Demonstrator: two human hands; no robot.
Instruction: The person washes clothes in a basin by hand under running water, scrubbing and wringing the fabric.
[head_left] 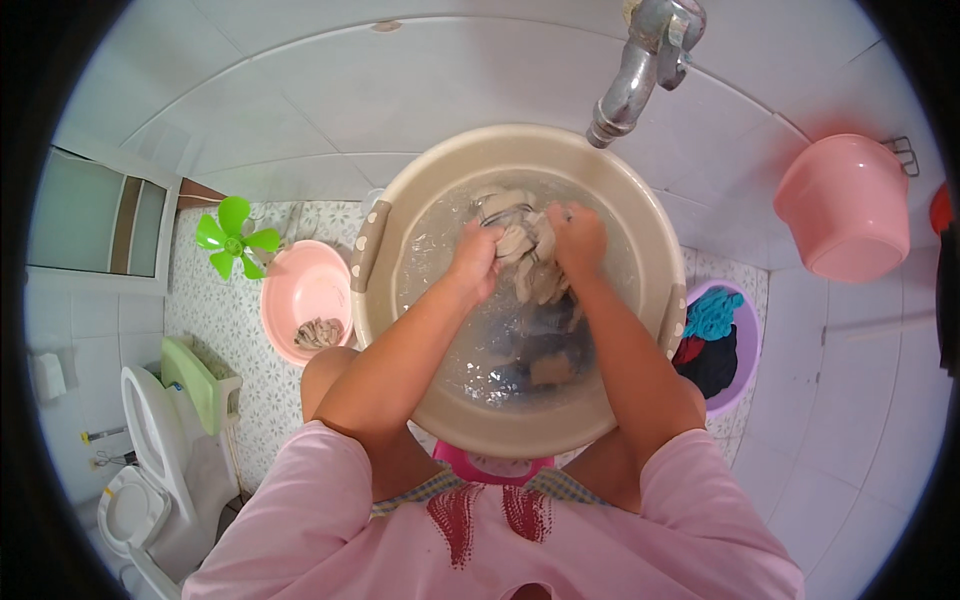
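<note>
A large beige basin (388,330) of cloudy water stands between my knees. Both hands are over its far half, closed on a wet beige cloth (515,243). My left hand (474,262) pinches the cloth's left side, near a dark-striped part of it. On the other side my right hand (577,238) is bunched in a fist around the fabric. The cloth's lower end hangs down toward the water. Beneath it, dark fabric (540,350) lies sunk in the water, its outline blurred. The fingertips of my right hand are partly hidden by the folds.
A metal tap (630,90) juts from the wall above the basin's far right rim. Left stand a pink basin (285,290) with a wrung cloth (318,333), a green fan blade (236,240) and a toilet (155,420). Right are a purple tub (745,385) of clothes and a hanging pink bucket (845,210).
</note>
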